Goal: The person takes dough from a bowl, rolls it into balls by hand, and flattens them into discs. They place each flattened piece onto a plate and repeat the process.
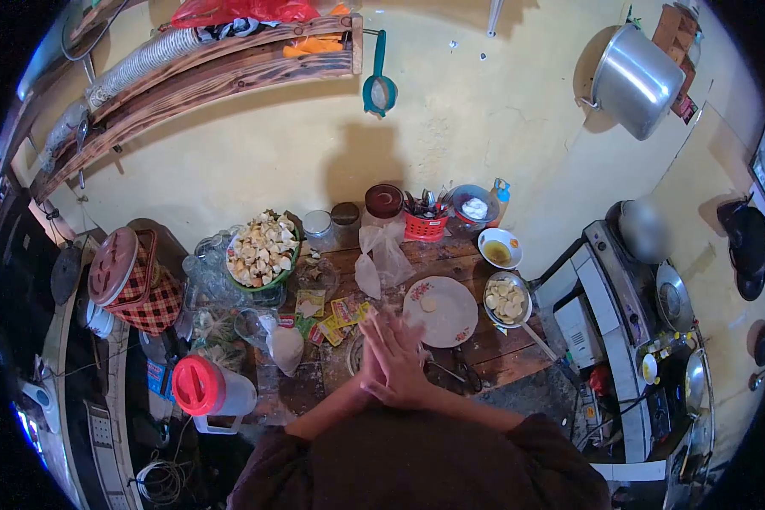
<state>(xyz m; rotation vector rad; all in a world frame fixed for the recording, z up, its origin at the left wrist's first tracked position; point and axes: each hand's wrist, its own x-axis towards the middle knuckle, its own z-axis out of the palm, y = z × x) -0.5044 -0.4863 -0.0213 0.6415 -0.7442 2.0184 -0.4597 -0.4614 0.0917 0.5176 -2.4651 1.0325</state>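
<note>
My left hand [371, 367] and my right hand [403, 376] are pressed palm to palm over the near edge of the wooden table, fingers stretched out and pointing away from me. Whatever may lie between the palms is hidden. Just beyond them is a white plate [455, 319] with a floral rim, bearing a small pale flat disc [428, 303]. To its right, a pan [529, 307] holds several pale rounded pieces [506, 299]. Behind that stands a white bowl [517, 246] with yellowish liquid. Scissors-like dark handles [467, 374] lie partly hidden by my right hand.
At left are a green basin of chopped pale chunks [263, 248], a red-lidded jug [214, 387], seasoning packets [346, 311] and a bag of white powder [286, 349]. Along the back stand jars [318, 223] and a red cutlery basket [426, 227]. A stove [625, 280] is at right.
</note>
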